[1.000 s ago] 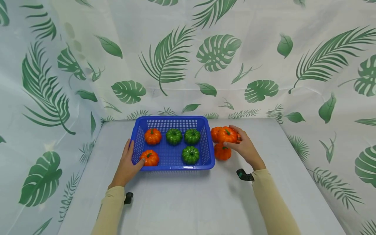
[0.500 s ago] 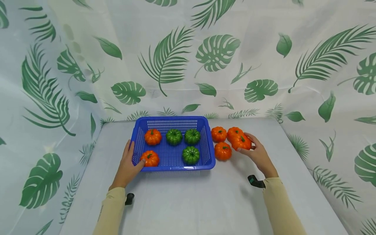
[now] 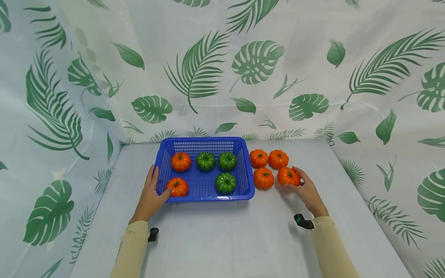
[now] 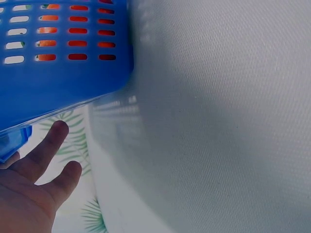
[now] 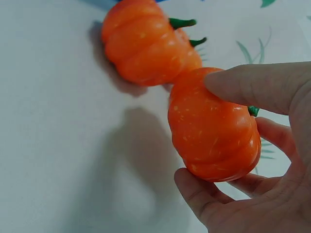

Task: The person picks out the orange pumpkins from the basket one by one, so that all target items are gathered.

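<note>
A blue plastic basket [image 3: 249, 170] with slotted walls holds two orange pumpkins [image 3: 180, 162] and three green pumpkins [image 3: 226, 183]. My left hand [image 3: 148, 200] holds the basket's left side near the front corner, thumb over the rim and fingers outside; in the left wrist view some fingers [image 4: 43, 150] spread beside the wall. My right hand [image 3: 309, 196] grips a small orange pumpkin [image 5: 214, 128] with a green stem, thumb on one side and fingers on the other. In the head view this pumpkin is at the front right of three other orange pumpkins [image 3: 263, 179].
The three orange pumpkins stand close together against the basket's right side on a white table [image 3: 222, 239]. Behind the table hangs a white curtain [image 3: 215, 123] with green leaf prints, which also lines both sides. A black wrist device [image 3: 303, 221] sticks out by the right sleeve.
My right hand has carried the orange pumpkin from above the others rightward, then toward the front of the table. The left hand and basket have stayed put.
</note>
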The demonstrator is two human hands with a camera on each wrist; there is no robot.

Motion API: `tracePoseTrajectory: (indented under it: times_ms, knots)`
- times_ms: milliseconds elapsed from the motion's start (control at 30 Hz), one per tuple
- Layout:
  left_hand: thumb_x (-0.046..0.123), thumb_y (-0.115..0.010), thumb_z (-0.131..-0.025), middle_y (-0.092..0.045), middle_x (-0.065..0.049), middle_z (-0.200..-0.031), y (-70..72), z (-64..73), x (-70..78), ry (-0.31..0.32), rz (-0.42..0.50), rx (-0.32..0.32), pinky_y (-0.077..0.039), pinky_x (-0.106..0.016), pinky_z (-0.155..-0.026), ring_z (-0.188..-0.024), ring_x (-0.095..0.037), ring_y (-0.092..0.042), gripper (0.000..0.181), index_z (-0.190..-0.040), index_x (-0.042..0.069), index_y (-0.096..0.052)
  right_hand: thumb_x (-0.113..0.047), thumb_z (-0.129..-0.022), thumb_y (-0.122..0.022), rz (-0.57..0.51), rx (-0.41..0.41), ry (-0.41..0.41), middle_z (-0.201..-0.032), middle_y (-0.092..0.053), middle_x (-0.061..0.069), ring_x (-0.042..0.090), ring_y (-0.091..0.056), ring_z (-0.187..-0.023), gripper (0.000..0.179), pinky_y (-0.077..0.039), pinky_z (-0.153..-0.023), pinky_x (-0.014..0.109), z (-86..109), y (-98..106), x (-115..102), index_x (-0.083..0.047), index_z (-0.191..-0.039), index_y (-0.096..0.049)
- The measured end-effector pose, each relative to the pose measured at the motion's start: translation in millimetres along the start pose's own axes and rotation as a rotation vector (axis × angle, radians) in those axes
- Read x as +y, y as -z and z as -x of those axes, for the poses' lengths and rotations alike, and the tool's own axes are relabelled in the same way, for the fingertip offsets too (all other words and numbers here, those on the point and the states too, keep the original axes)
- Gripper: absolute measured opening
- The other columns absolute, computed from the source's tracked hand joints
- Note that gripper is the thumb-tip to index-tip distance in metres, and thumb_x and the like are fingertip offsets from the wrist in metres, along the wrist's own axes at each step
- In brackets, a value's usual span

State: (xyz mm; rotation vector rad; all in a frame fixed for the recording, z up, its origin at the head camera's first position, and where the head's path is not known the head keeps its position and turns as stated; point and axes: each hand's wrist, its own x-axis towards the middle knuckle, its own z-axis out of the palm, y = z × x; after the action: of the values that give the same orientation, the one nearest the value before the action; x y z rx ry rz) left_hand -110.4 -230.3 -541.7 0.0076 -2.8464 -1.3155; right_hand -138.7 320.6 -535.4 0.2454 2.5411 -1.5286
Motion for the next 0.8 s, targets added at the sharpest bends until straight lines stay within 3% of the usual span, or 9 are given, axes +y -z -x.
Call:
tracePoseTrajectory:
  times_ms: [367, 800]
  knots:
    - [0.033, -0.066, -0.102, 0.006, -0.006, -0.18, 1.9, 0.2, 4.5, 0.005, -0.004, -0.015, -0.021, -0.066, -0.123, -0.161, -0.046, -0.012, 0.096, -0.173, 0.011, -0.006, -0.017, -0.098, -0.074, 0.061, -0.003, -0.044, -0.174, -0.018, 0.027, 0.053, -0.021, -0.155, 0.093, -0.021, -0.122, 0.074, -5.8, -9, 10, -0.011, -0.173, -0.019]
    - [0.032, -0.065, -0.102, 0.007, -0.005, -0.18, 3.2, 1.1, 5.3, 0.02, -0.021, -0.017, -0.019, -0.067, -0.123, -0.162, -0.045, -0.01, 0.095, -0.174, 0.012, -0.005, -0.016, -0.101, -0.072, 0.052, 0.026, -0.004, -0.174, -0.019, 0.026, 0.051, -0.021, -0.157, 0.088, -0.019, -0.124, 0.071, -10.6, -19, 12, -0.009, -0.172, -0.02]
